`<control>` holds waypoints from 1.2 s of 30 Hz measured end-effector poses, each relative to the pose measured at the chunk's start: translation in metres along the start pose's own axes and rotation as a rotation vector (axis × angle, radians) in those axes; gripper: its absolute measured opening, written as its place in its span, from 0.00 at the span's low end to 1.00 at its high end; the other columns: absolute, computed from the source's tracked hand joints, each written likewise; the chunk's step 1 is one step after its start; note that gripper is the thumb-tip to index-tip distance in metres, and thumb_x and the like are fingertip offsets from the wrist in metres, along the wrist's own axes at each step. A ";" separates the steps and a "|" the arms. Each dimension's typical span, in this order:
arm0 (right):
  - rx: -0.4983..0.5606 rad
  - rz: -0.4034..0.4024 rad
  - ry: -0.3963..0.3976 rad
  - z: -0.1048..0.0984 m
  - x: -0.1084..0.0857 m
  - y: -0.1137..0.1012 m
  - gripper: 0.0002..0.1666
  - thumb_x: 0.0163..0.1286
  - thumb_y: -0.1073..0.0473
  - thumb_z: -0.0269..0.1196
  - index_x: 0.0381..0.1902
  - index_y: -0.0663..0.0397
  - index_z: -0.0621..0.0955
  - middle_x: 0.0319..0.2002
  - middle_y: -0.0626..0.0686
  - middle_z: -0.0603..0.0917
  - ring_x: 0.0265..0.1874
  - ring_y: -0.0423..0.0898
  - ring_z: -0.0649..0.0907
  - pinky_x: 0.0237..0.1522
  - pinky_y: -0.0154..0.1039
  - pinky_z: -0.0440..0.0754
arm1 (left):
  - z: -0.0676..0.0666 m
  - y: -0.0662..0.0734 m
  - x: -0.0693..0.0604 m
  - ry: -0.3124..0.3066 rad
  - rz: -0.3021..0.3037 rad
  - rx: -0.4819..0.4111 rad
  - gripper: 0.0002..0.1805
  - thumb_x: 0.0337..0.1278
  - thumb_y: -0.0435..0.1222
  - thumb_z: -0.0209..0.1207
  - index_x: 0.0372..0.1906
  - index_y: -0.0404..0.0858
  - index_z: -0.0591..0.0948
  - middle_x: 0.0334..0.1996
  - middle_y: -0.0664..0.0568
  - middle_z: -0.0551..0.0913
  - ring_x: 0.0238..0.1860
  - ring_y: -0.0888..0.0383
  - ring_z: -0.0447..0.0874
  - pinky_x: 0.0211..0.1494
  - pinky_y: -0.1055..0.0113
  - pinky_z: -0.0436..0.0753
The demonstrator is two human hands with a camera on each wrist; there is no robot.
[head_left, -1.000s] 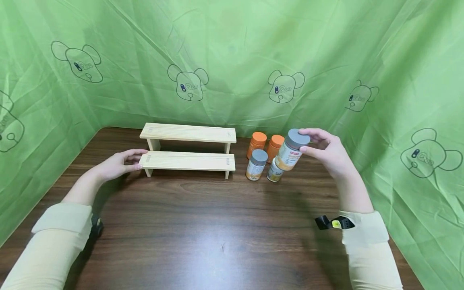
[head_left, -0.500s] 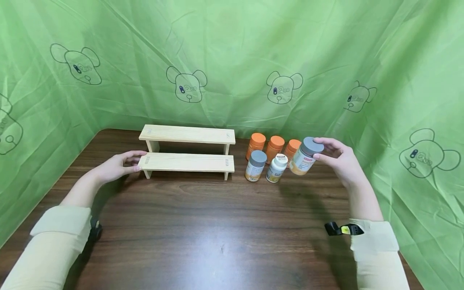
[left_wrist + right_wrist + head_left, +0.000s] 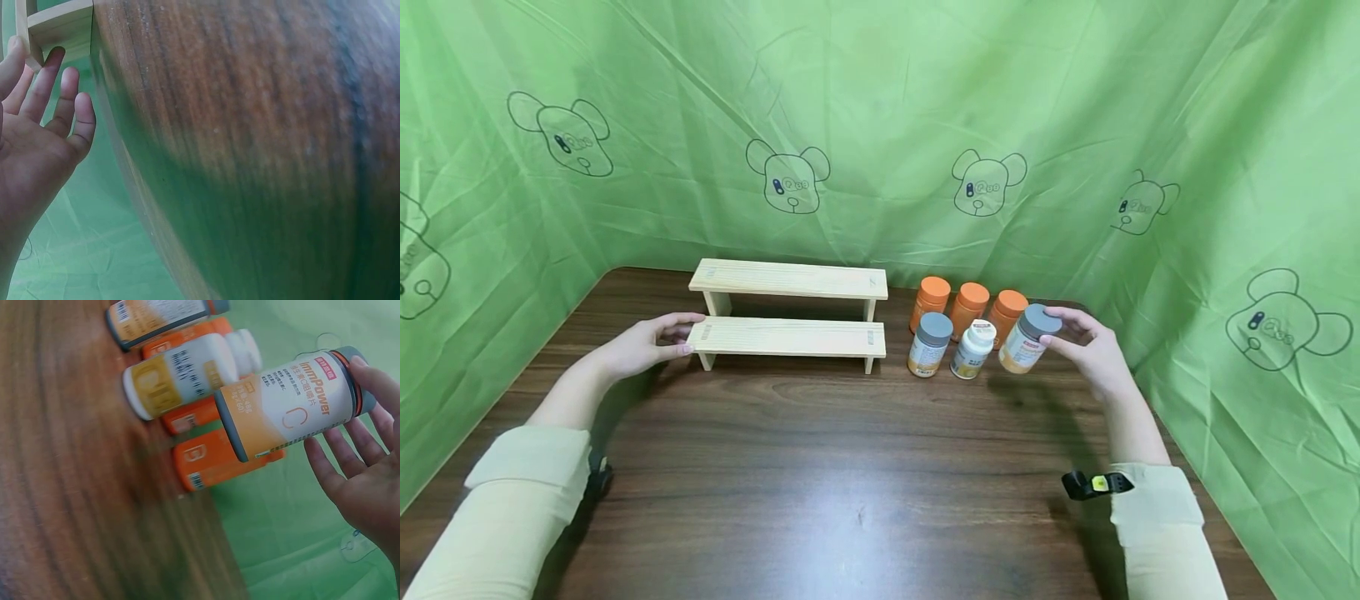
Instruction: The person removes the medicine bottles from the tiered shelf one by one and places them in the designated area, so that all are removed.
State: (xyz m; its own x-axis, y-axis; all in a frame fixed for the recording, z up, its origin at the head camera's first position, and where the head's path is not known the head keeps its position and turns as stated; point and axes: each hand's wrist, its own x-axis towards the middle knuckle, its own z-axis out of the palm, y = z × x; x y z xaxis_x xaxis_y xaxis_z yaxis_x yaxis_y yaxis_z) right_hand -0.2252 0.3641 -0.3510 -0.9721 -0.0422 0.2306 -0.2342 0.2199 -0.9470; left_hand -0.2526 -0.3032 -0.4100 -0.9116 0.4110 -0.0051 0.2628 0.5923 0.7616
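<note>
My right hand [image 3: 1092,350] pinches the grey lid of a white-and-orange vitamin bottle [image 3: 287,403] between thumb and fingers. The bottle tilts slightly, its base appearing a little above the table. To its left stand a white-capped bottle [image 3: 972,350] and another grey-capped bottle [image 3: 929,345]. Behind them is a row of orange bottles [image 3: 968,310], the rightmost partly hidden by the held one. My left hand [image 3: 643,343] grips the left end of the lower step of a two-tier wooden shelf [image 3: 786,336], thumb at the front edge. Its remaining fingers spread loosely in the left wrist view.
A dark wooden table [image 3: 820,467] extends in front of the shelf and bottles. Green cloth [image 3: 887,100] with printed bear heads hangs behind and at both sides, close to the orange bottles. The shelf's upper step [image 3: 787,277] stands at the back.
The right hand has carried the grey-capped bottle rightward past the white-capped one, then lowered it toward the table. The third orange bottle has come into sight. The left hand stays on the shelf.
</note>
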 end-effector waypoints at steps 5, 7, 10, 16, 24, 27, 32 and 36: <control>-0.001 0.047 0.036 0.003 0.000 0.016 0.29 0.59 0.69 0.67 0.59 0.56 0.76 0.47 0.37 0.82 0.49 0.36 0.77 0.46 0.27 0.73 | -0.001 0.000 0.000 -0.003 -0.007 -0.006 0.31 0.64 0.40 0.57 0.69 0.36 0.63 0.58 0.34 0.75 0.49 0.73 0.73 0.48 0.78 0.73; -0.012 0.062 0.048 0.005 0.001 0.020 0.29 0.59 0.69 0.67 0.59 0.57 0.75 0.47 0.36 0.82 0.49 0.36 0.77 0.46 0.27 0.73 | -0.001 0.001 0.000 -0.002 -0.008 -0.005 0.31 0.64 0.40 0.57 0.69 0.37 0.63 0.58 0.35 0.74 0.50 0.72 0.73 0.48 0.78 0.73; -0.054 0.073 0.064 0.008 0.003 0.025 0.30 0.59 0.66 0.68 0.60 0.56 0.75 0.47 0.36 0.81 0.49 0.35 0.77 0.46 0.26 0.73 | -0.002 0.001 0.000 -0.001 -0.013 -0.001 0.31 0.64 0.41 0.57 0.69 0.37 0.63 0.59 0.35 0.74 0.51 0.71 0.73 0.48 0.78 0.73; -0.049 0.024 0.089 0.007 0.014 0.065 0.31 0.56 0.58 0.71 0.59 0.52 0.77 0.50 0.42 0.81 0.51 0.36 0.77 0.49 0.26 0.73 | -0.001 -0.001 -0.001 -0.003 -0.011 -0.014 0.31 0.64 0.40 0.57 0.69 0.37 0.63 0.59 0.35 0.74 0.51 0.72 0.73 0.48 0.78 0.73; 0.059 0.100 0.101 0.021 0.007 0.053 0.29 0.56 0.64 0.70 0.56 0.57 0.78 0.43 0.41 0.82 0.46 0.37 0.77 0.44 0.26 0.74 | -0.001 -0.002 -0.002 0.000 -0.006 -0.013 0.31 0.64 0.40 0.57 0.69 0.37 0.63 0.59 0.34 0.74 0.50 0.73 0.73 0.48 0.78 0.73; 0.064 0.103 0.106 0.022 0.007 0.055 0.28 0.56 0.65 0.70 0.57 0.58 0.77 0.43 0.41 0.82 0.46 0.37 0.77 0.44 0.26 0.75 | 0.000 -0.003 -0.002 0.002 -0.001 -0.015 0.31 0.64 0.40 0.57 0.69 0.36 0.63 0.59 0.34 0.74 0.50 0.75 0.72 0.48 0.78 0.73; 0.061 0.108 0.100 0.022 0.007 0.056 0.28 0.57 0.64 0.69 0.57 0.56 0.77 0.44 0.41 0.81 0.46 0.36 0.77 0.43 0.26 0.75 | -0.001 -0.001 -0.002 0.003 -0.011 -0.014 0.32 0.64 0.40 0.57 0.69 0.37 0.62 0.59 0.35 0.74 0.52 0.70 0.73 0.48 0.79 0.72; 0.062 0.100 0.073 0.020 0.007 0.056 0.29 0.58 0.62 0.69 0.59 0.54 0.76 0.46 0.42 0.80 0.46 0.37 0.76 0.43 0.27 0.75 | -0.001 0.003 -0.002 0.008 -0.012 0.017 0.31 0.64 0.40 0.56 0.69 0.38 0.62 0.59 0.35 0.74 0.57 0.53 0.74 0.53 0.70 0.73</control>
State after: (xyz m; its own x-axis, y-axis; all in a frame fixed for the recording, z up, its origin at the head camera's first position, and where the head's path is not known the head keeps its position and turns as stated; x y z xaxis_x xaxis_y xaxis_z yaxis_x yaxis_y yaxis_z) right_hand -0.2449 0.3560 -0.4066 -0.9878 0.0483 0.1482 -0.1389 0.1588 -0.9775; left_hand -0.2510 -0.3031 -0.4071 -0.9171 0.3986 -0.0089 0.2574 0.6090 0.7502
